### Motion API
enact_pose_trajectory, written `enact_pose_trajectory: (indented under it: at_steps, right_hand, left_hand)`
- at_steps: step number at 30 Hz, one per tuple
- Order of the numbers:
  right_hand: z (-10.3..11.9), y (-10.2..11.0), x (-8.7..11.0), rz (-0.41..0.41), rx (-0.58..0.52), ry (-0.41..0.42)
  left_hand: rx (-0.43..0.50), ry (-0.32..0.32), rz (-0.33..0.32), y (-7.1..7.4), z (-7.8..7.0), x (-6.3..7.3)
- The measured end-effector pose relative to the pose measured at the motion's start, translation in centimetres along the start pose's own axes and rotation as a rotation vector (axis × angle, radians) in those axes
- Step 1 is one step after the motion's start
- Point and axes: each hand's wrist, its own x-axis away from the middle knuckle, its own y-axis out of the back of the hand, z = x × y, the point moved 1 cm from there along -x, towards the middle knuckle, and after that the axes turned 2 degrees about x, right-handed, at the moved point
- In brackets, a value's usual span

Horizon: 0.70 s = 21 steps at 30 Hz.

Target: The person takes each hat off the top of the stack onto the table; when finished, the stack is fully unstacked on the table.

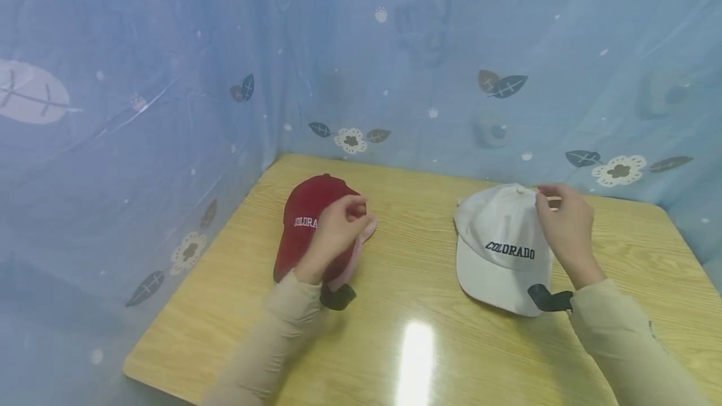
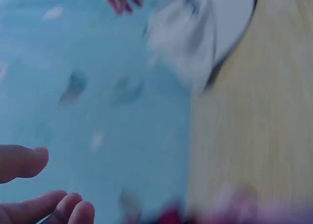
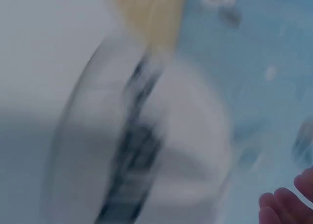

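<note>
A red baseball cap (image 1: 304,243) with white lettering sits on the left of the table. A pink edge (image 1: 369,230) shows at its right side, mostly hidden. My left hand (image 1: 341,224) is over the red cap's right part, holding nothing; in the left wrist view its thumb (image 2: 24,163) and fingers are apart. To the right lies a white baseball cap (image 1: 507,224) marked COLORADO, brim toward me. By the crown's right side hovers my right hand (image 1: 566,224), fingers loosely bent around nothing; the right wrist view, blurred, shows a gap between its fingertips (image 3: 279,207) and the cap.
Both caps stand on a yellow wooden table (image 1: 417,255) with rounded corners. A blue patterned curtain (image 1: 395,67) hangs along its back and left side. Black wrist mounts stick out below each hand. Glare shines on the table's front middle.
</note>
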Motion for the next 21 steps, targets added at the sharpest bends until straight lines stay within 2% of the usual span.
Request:
enact_pose_trajectory:
  at_steps: [2, 4, 6, 8, 10, 12, 14, 17, 21]
  right_hand:
    - [2.7, -1.6, 0.0, 0.019, -0.059, 0.074]
    - [5.1, -3.6, 0.1, 0.071, -0.123, 0.129]
    - [7.3, -6.0, 0.4, 0.153, -0.181, 0.153]
    - [9.3, -8.4, 0.8, 0.245, -0.221, 0.156]
    - [11.1, -10.8, 1.3, 0.326, -0.249, 0.154]
    - [12.5, -13.1, 1.8, 0.390, -0.254, 0.159]
    - [13.5, -15.3, 2.4, 0.444, -0.250, 0.166]
    - [14.5, -17.9, 3.2, 0.499, -0.242, 0.160]
    - [15.5, -20.6, 3.9, 0.542, -0.308, 0.076]
  left_hand:
    - [-0.034, 0.014, -0.076, 3.3, 1.3, 0.5]
    - [-0.068, 0.057, -0.126, 6.1, 3.1, 1.1]
    - [-0.108, 0.113, -0.143, 8.2, 5.2, 1.9]
    - [-0.136, 0.184, -0.122, 9.4, 7.4, 2.7]
    - [-0.157, 0.233, -0.075, 10.0, 9.4, 3.5]
    - [-0.164, 0.262, -0.015, 9.8, 11.2, 4.2]
    - [-0.154, 0.278, 0.012, 9.5, 12.4, 4.9]
    - [-0.129, 0.284, 0.016, 9.0, 13.4, 5.5]
    - [-0.060, 0.335, -0.009, 9.1, 13.9, 5.8]
